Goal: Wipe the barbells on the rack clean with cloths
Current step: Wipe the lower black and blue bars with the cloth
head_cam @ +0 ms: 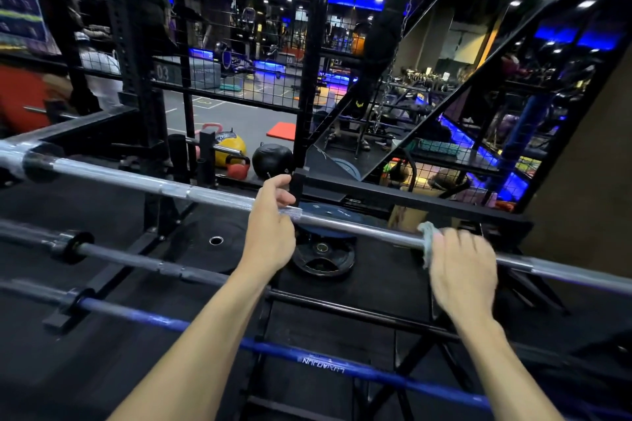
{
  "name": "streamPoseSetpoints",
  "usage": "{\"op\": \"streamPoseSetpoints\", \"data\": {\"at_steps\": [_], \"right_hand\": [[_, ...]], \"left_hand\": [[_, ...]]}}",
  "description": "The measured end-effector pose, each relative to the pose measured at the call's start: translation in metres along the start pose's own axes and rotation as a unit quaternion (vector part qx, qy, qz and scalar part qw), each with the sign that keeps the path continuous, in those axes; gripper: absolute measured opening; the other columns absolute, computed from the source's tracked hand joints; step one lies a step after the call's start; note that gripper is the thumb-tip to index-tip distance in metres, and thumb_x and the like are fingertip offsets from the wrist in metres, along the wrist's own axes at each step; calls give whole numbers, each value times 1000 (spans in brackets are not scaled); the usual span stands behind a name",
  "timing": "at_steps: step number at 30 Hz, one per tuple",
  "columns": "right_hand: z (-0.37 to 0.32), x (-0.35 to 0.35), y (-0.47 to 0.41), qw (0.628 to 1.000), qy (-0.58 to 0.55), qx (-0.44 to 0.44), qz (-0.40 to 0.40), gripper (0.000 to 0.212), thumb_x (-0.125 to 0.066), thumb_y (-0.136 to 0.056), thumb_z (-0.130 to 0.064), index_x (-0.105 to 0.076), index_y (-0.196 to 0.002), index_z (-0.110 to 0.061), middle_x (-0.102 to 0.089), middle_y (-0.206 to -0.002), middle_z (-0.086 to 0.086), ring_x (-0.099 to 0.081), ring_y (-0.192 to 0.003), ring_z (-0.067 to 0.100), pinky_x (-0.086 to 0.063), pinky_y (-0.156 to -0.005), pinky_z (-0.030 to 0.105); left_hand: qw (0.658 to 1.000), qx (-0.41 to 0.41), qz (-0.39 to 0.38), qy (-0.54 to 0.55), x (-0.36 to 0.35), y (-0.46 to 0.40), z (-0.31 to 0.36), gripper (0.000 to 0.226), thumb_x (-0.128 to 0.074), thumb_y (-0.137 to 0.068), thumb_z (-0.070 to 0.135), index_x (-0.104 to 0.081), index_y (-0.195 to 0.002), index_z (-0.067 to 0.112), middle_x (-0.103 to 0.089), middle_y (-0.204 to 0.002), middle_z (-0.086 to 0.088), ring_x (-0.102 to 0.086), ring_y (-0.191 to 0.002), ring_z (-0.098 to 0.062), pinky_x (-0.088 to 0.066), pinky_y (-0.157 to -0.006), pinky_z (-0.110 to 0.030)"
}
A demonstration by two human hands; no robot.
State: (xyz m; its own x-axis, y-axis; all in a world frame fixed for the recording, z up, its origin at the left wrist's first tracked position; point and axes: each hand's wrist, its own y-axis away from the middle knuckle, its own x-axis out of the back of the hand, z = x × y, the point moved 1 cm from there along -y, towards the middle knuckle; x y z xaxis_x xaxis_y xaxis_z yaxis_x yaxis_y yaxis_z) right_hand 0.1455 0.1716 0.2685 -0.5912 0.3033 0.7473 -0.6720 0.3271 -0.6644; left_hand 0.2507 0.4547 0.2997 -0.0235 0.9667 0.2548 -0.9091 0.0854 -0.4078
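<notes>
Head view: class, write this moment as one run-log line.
stage: wiping top silver barbell | left hand: grips bar bare | right hand: wraps cloth round bar | grey barbell, blue barbell: untouched

"03" on grey box (186, 73), mirrored unreadable lettering on blue barbell (325, 364)

Barbells (143, 181): 3 across the rack, upper to lower left
Cloths (427, 243): 1
Hands (270, 232): 2
Kettlebells (237, 167): 2, centre
Medicine balls (273, 161): 2, centre
</notes>
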Motion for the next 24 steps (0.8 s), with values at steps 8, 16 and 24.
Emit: {"op": "streamPoseSetpoints", "data": {"at_steps": [8,16,24], "right_hand": [[-125,14,-16,990,-110,89,-27,20,-44,-104,-29,-58,-92,-20,-69,-81,6,-64,-73,29,-48,-68,40],[-166,-21,-3,963,-163,203,62,39,-47,-103,-29,-58,-139,-18,-64,-118,1,-59,-105,28,-43,-96,42],[-155,-32,17,960,-209,143,121,53,-53,-92,-3,-56,-144,-9,-57,-145,10,-50,-134,34,-28,-118,48]], "left_hand": [[999,24,10,-19,7,-4,0,70,-34,-84,-21,-49,-139,20,-55,-105,1,-52,-98,-4,-40,-82,-10],[1000,6,7,-30,11,-1,2,70,-35,-80,-21,-51,-138,15,-56,-105,-4,-53,-96,-10,-37,-87,-10],[997,-55,-40,30,8,5,3,67,-34,-79,0,-46,-144,9,-54,-114,-5,-51,-105,-15,-40,-97,-22]]}}
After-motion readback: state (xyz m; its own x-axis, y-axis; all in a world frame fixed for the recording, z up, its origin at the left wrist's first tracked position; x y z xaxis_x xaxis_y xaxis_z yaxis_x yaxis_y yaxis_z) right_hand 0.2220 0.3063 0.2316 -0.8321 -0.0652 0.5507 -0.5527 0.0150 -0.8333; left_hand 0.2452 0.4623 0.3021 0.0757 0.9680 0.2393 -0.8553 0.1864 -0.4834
